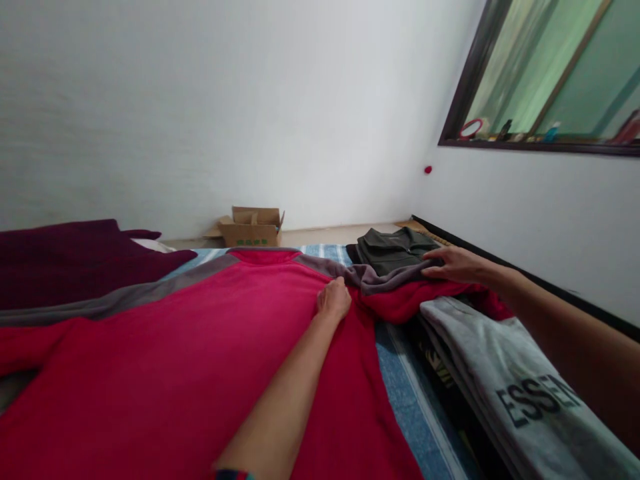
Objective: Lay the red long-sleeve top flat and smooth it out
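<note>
A red long-sleeved top (200, 360) with grey bands along its shoulders and sleeves lies spread out flat, its collar at the far end. My left hand (334, 299) is closed on the cloth near the right shoulder seam. Farther right, my right hand (453, 264) grips the sleeve (400, 293) between thumb and fingers. That sleeve is bunched and reaches over the neighbouring folded clothes; its cuff end is partly hidden behind my right forearm.
A folded dark green garment (395, 248) lies beyond the sleeve. Nearer on the right is a stack with a grey lettered garment (520, 380) on top. Maroon clothing (75, 260) lies at left. Beneath is a blue striped sheet (415, 393). A cardboard box (251, 230) stands by the wall.
</note>
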Demonstrator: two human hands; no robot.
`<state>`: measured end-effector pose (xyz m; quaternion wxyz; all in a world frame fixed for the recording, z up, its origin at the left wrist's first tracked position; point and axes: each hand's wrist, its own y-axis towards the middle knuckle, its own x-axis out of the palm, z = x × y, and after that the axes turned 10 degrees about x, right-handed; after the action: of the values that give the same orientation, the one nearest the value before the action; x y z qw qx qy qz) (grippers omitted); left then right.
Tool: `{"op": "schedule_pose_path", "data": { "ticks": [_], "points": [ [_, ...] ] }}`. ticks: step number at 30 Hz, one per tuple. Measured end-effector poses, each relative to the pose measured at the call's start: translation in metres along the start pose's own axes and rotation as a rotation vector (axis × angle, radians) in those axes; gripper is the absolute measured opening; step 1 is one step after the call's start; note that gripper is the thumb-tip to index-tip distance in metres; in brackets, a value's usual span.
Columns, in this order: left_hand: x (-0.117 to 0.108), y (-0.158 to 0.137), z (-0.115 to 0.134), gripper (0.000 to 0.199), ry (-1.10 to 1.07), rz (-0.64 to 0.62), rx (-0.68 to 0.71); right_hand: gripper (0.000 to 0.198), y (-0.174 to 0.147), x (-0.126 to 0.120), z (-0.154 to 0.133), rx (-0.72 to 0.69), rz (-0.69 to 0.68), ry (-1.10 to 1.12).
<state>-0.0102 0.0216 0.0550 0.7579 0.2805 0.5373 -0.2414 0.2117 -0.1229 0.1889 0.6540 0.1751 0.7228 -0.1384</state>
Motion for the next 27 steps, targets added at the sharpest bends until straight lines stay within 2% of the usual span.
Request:
{"op": "schedule_pose_path", "data": {
  "ticks": [2, 4, 7, 10, 13, 17, 23, 27],
  "points": [
    [-0.010, 0.015, -0.001, 0.035, 0.038, 0.049, -0.012, 0.030, 0.003, 0.004, 0.012, 0.003, -0.004, 0.039],
    [-0.016, 0.031, -0.004, 0.039, 0.064, 0.072, 0.026, 0.027, 0.004, 0.009, 0.019, 0.038, 0.049, 0.049],
    [-0.018, 0.052, -0.010, 0.040, 0.081, 0.031, 0.102, 0.024, -0.001, 0.010, 0.021, 0.078, 0.163, 0.087],
    [-0.016, 0.069, -0.018, 0.034, 0.097, -0.046, 0.121, 0.023, -0.015, -0.008, 0.016, 0.095, 0.201, 0.200],
    [-0.016, 0.077, -0.027, 0.026, 0.113, -0.077, 0.106, 0.029, -0.031, -0.040, 0.015, 0.139, 0.128, 0.327],
    [-0.017, 0.082, -0.039, 0.029, 0.118, -0.039, 0.084, 0.031, -0.041, -0.069, 0.030, 0.193, 0.042, 0.433],
    [-0.017, 0.080, -0.045, 0.037, 0.118, 0.028, 0.105, 0.028, -0.035, -0.059, 0.059, 0.296, -0.148, 0.467],
    [-0.019, 0.077, -0.046, 0.041, 0.126, 0.046, 0.141, 0.026, -0.039, -0.055, 0.060, 0.344, -0.164, 0.476]
  ]
}}
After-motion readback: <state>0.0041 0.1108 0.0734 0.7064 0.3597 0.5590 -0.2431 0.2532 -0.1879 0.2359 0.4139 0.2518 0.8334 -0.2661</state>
